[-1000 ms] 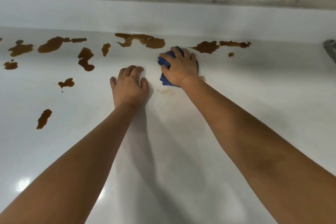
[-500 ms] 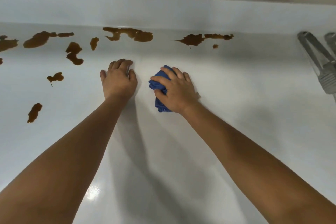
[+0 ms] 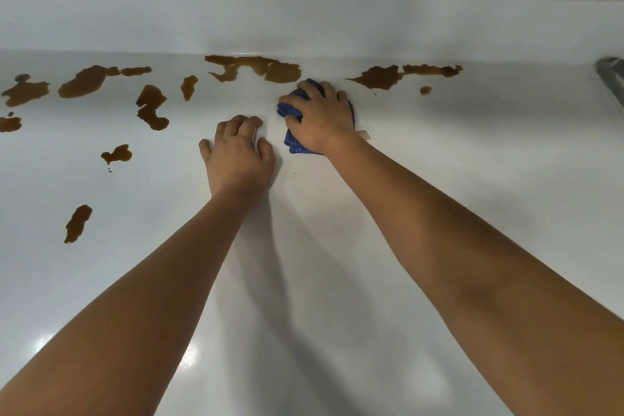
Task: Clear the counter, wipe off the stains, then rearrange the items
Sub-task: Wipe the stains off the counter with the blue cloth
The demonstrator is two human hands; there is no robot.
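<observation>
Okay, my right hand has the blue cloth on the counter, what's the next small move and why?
Probably slide the blue cloth under your right hand forward onto the brown stain just beyond it: that stain lies nearest the cloth and is unwiped, while your left hand rests on the counter.

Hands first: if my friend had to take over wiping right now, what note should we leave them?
Right hand grips the bunched blue cloth and presses it on the white counter, just below the long brown stain at the back.
Left hand rests on the counter beside it, fingers bent, holding nothing.
Done: the counter around and in front of the hands shows no stains.
Left: the back stain, the stain to the right of the cloth, and the scattered stains on the left. Then put the items back; only a metal thing at the right edge shows, too cut off to name.
</observation>
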